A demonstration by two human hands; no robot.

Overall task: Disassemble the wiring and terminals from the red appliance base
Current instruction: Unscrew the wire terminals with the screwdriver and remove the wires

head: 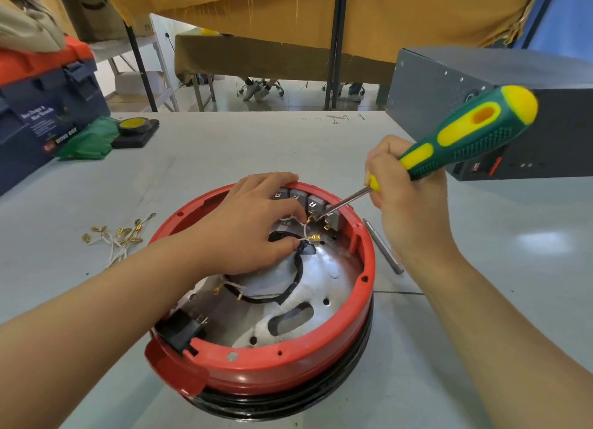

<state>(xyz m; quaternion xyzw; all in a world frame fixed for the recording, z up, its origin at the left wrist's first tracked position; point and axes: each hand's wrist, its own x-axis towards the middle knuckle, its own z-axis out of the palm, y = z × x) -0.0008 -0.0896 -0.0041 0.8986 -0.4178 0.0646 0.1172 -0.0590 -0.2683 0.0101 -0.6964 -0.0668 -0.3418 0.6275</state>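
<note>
Red round base (266, 369), left hand (256, 226) pinching white wire (304, 231), right hand (406, 185) gripping ribbed screwdriver (462, 136)

Upturned red appliance base (263, 369), white wires (303, 233), brass terminals (314, 237) inside.

My left hand (253, 223) and right hand (407, 201) are bare: no gloves, no rings. Both forearms are uncovered as far as I can see them, with no sleeve, watch or band at either wrist. My nails are short and plain.
</note>
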